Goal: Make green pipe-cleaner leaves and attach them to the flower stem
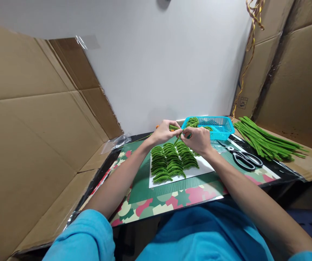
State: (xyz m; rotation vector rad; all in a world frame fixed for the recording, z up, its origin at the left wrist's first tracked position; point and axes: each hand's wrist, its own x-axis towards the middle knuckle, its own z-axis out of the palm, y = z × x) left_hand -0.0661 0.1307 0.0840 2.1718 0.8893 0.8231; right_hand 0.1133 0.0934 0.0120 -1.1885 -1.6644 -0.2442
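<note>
My left hand [168, 132] and my right hand [198, 139] meet above the work mat, each with its fingers pinched on a green pipe cleaner [178, 139]. One end of the stem slants down between them; how it is bent at the fingertips is partly hidden. Below lies a white sheet [156, 184] bearing three columns of curved, leaf-like green pipe-cleaner pieces [173, 160]. Some pieces at its right are covered by my right hand and forearm.
Behind my right hand stands a blue plastic basket [228, 135] with green pieces inside. Black-handled scissors [243, 158] rest on the mat at right, near a bundle of long green pipe cleaners [268, 141]. Cardboard walls [31, 145] flank the table, and a twisted yellow cord [244, 72] hangs at right.
</note>
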